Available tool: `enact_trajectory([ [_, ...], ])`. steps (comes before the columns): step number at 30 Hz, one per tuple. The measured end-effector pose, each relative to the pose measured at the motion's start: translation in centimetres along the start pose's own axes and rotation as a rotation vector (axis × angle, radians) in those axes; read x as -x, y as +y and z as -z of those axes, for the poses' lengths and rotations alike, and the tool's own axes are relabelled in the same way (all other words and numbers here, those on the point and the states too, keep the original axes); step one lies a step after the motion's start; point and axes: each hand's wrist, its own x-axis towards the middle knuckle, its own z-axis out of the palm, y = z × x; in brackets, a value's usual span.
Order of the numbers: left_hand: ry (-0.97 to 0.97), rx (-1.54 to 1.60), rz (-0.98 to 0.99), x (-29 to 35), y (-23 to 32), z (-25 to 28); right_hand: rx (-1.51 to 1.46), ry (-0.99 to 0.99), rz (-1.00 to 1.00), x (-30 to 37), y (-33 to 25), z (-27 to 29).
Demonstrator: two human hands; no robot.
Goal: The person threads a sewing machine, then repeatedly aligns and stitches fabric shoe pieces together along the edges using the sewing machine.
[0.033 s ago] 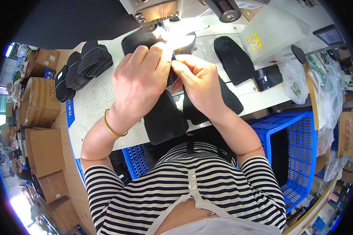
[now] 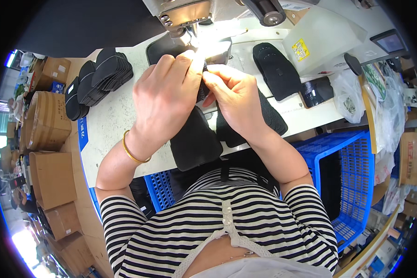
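My left hand [image 2: 167, 95], with a gold bangle at the wrist, is closed with its fingertips on a black mesh-textured fabric piece [image 2: 201, 93]. From the other side my right hand [image 2: 236, 97] pinches the same piece between thumb and fingers. Both hands are just in front of the lit needle area of a sewing machine [image 2: 185, 16]; the glare and my fingers hide part of the piece. Below my left hand a smooth black pad [image 2: 194, 144] lies at the table's near edge. Black mesh pieces [image 2: 274, 116] lie partly beneath my right hand.
Stacked black pads [image 2: 110, 72] sit at the table's left. Right of the needle are a long black mesh pad [image 2: 275, 72], a dark glossy piece [image 2: 317, 91] and a clear plastic bag [image 2: 349, 99]. A blue crate [image 2: 356, 185] stands at lower right; cardboard boxes [image 2: 51, 120] line the left.
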Motion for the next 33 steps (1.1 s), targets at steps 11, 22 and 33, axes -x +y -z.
enact_trajectory([
  [11, 0.082, 1.889, 1.415, 4.4, -5.3, -3.0, 1.436, 0.049, 0.183, 5.0, 4.2, 6.4],
  [22, -0.750, 0.092, 0.728, 2.3, -6.7, -4.6, 1.309, 0.188, 0.290, 5.5, 6.8, 7.1],
  [33, -0.313, 0.667, 0.771, 9.8, 4.0, -0.9, 0.922, 0.338, 0.635, 5.4, 6.7, 7.7],
])
